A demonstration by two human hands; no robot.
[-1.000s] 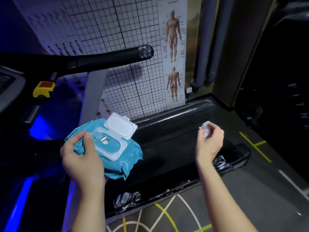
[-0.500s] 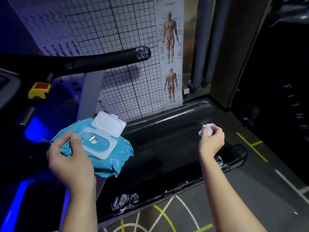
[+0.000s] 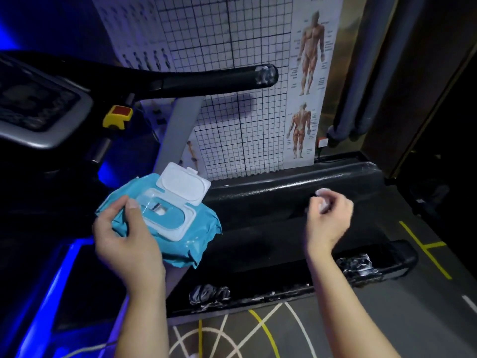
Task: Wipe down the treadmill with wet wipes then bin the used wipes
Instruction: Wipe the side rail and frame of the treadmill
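Crumpled wipe (image 3: 324, 198) balled in your right hand (image 3: 329, 218); fingers curled round it, only white edge showing. Beneath that fist: treadmill deck (image 3: 271, 228). Your left hand (image 3: 126, 239) grips wipe pack (image 3: 180, 241) at near edge, thumb on top beside opening; lid (image 3: 184, 186) flipped up beyond thumb. Over last second both holds unchanged, view swung toward console (image 3: 33, 104). Likely meaning: used wipe awaits binning, fresh one next. No bin in view.

The wipes pack (image 3: 165, 223) is blue-green with a white lid (image 3: 184, 186), the treadmill (image 3: 284, 228) is black, and the button (image 3: 118, 117) is yellow and red.
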